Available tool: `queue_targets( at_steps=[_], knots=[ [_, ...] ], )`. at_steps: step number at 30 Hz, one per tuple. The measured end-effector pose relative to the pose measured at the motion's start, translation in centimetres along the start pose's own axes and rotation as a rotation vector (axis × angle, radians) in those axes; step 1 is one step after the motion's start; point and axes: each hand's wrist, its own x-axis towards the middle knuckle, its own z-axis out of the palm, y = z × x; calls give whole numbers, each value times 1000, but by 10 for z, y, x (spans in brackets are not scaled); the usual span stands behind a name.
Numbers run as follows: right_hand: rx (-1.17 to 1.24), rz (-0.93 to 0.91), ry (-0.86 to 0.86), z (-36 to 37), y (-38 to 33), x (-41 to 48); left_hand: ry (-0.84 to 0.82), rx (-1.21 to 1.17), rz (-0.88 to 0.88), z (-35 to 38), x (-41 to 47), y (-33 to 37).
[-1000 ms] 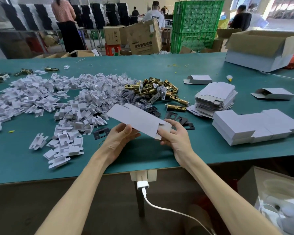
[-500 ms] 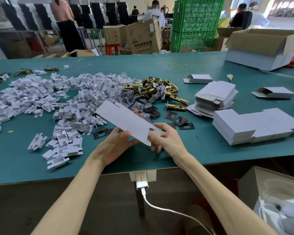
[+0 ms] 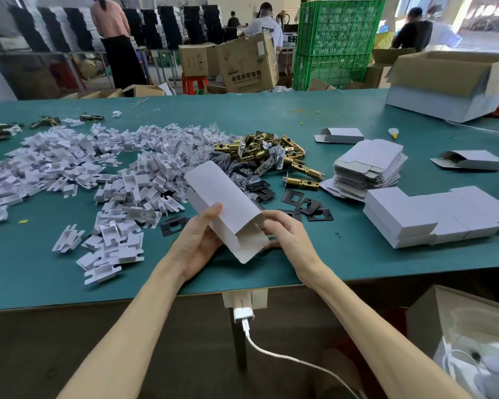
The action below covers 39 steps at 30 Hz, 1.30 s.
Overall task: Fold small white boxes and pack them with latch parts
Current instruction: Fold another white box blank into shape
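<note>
- The white box (image 3: 222, 194) is held between both hands just above the near edge of the surface (image 3: 41, 272). It is partly opened into a sleeve and tilted, with its far end pointing up and away to the left.
- The left hand (image 3: 198, 243) grips the box from its left side. The thumb lies on the top face and the fingers are hidden underneath.
- The right hand (image 3: 288, 234) grips the box's lower right edge, fingers curled in against it. The thumb's exact hold is hidden by the card.
- The box's near end is open, and a rounded flap hangs down between the two hands.
- The brass latch parts (image 3: 267, 154) lie in a heap beyond the hands.
- Black plates (image 3: 301, 203) lie between that heap and the right hand.
- A spread of white card inserts (image 3: 98, 174) lies to the left of the left hand.
- A stack of flat blanks (image 3: 369, 165) and a block of folded boxes (image 3: 432, 217) sit to the right of the right hand.
</note>
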Motion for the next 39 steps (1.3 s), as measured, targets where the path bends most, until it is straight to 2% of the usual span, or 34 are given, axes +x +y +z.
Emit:
queue_targets(
  at_steps=[5,11,18,28,32,39],
  knots=[
    [-178,-28,22,7,0,-2,38,60,-16,1,4,-2],
    [-211,-27,12,4,1,-1,88,75,-35,2,4,-4],
    [-167,-22,78,5,-3,-5,115,75,0,5,5,-9],
    [-157,-63,52,6,-4,-5,62,201,41,4,3,-14],
    [-110,-31,103,3,0,-4,50,252,61,6,4,-15],
    [-94,-40,101,3,-1,-5,51,255,58,1,3,-16]
  ],
)
